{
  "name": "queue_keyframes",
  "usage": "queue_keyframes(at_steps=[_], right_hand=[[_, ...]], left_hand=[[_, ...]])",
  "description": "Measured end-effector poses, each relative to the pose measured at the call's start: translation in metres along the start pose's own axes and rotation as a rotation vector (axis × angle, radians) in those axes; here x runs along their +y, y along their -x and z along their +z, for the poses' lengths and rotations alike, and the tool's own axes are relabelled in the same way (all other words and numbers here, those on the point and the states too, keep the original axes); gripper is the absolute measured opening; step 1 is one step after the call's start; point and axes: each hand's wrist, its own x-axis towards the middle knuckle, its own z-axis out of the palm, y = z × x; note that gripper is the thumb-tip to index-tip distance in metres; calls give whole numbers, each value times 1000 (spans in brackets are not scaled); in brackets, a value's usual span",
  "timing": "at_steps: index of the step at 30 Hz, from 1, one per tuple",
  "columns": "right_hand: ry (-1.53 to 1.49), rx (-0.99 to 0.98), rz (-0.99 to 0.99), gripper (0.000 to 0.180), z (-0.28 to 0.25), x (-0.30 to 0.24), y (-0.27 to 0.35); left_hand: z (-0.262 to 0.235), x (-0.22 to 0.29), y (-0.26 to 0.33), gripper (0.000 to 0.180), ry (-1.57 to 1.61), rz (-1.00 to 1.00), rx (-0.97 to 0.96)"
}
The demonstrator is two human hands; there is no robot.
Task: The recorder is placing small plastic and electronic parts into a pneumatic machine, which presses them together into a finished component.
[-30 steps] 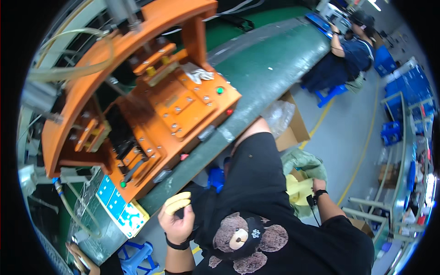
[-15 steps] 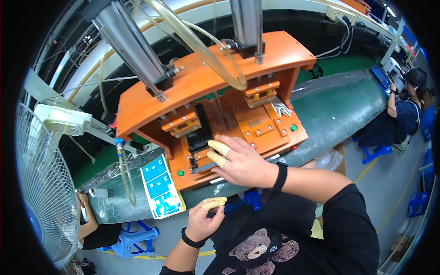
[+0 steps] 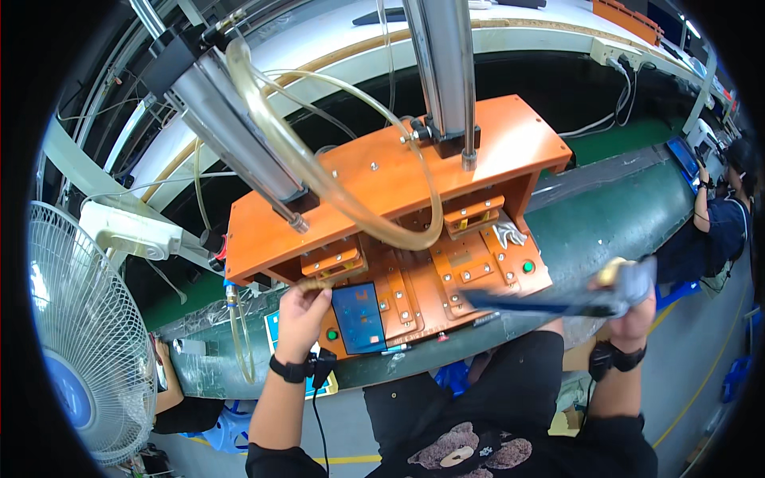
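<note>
My left hand [image 3: 301,319], with yellow finger cots on, is closed in a pinch at the upper left corner of a thin dark-blue film sheet [image 3: 360,319]. The sheet covers the left bed of an orange press fixture [image 3: 446,319]. Out to the right, past the fixture, my right hand [image 3: 633,315] is closed around a long, flat dark part [image 3: 542,302] whose near end looks grey. Motion smears this hand and the part, so its details are lost. More bright-blue sheets [image 3: 272,328] on a pale backing lie partly hidden behind my left wrist.
Two metal cylinders [image 3: 441,72] and a clear hose [image 3: 299,159] rise above the press. Green buttons [image 3: 528,267] sit at its front corners. A crumpled white cloth [image 3: 508,233] lies at its right. A fan [image 3: 88,342] stands left; a co-worker [image 3: 721,207] sits right.
My right hand has left the left bed and swung right with the dark part. My left hand has risen to the fixture, where a blue sheet now covers that bed. The view has shifted.
</note>
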Motion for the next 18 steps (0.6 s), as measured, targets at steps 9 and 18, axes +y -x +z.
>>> queue_keyframes(at_steps=[9, 18], right_hand=[[-285, 665, -8, 25, -197, 125, -58], [253, 436, 421, 40, -145, 214, -244]], left_hand=[[-11, -55, -75, 40, -235, 65, -27], [8, -31, -104, 40, -155, 17, -25]])
